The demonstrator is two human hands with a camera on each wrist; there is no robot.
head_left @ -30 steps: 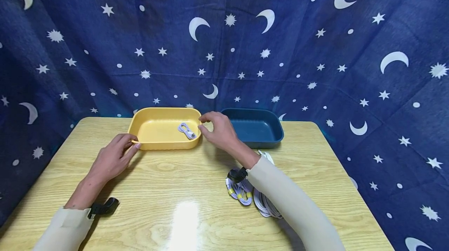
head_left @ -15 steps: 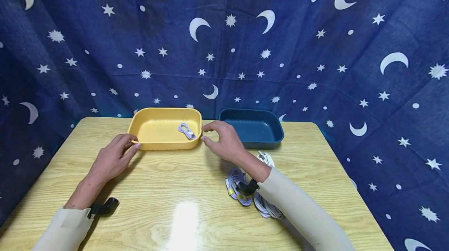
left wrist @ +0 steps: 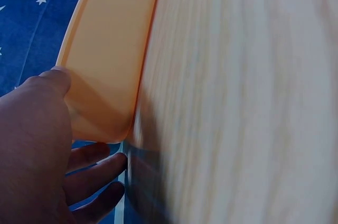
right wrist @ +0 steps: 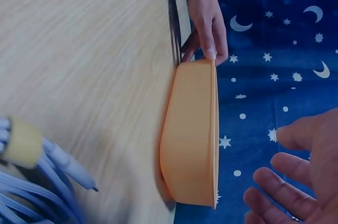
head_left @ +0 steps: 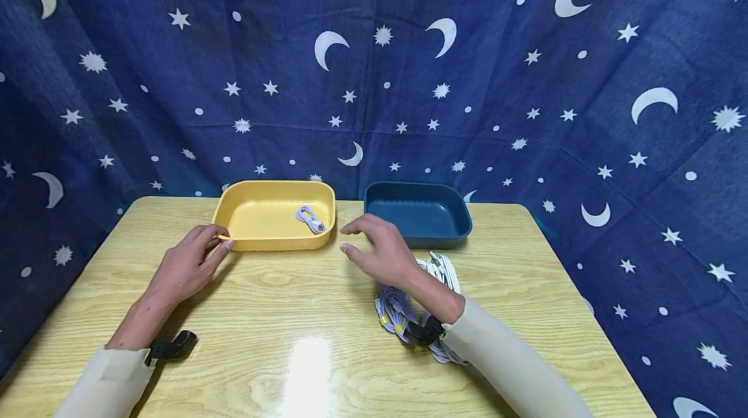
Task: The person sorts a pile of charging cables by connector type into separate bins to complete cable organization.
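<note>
The yellow bin (head_left: 274, 243) stands at the back left with a small coiled cable (head_left: 310, 219), pale lilac, inside at its right end. My left hand (head_left: 188, 261) grips its front left corner; in the left wrist view the thumb (left wrist: 59, 78) lies at the rim and the other fingers curve round the end wall. Held in the air right of the yellow bin, my right hand (head_left: 382, 252) has its thumb and fingers apart, with nothing between them. Its palm and spread fingers (right wrist: 285, 168) also show in the right wrist view.
A dark blue bin (head_left: 417, 213) stands right of the yellow one. Below my right forearm lie coiled lilac cables (head_left: 393, 311) with yellow ties and white cables (head_left: 445, 273), partly hidden. A starry blue curtain (head_left: 362, 67) hangs behind the wooden table (head_left: 263, 314).
My right hand has drawn away from the yellow bin's right end, moving right and toward me. My left hand stays at the bin's corner. Neither bin has visibly shifted.
</note>
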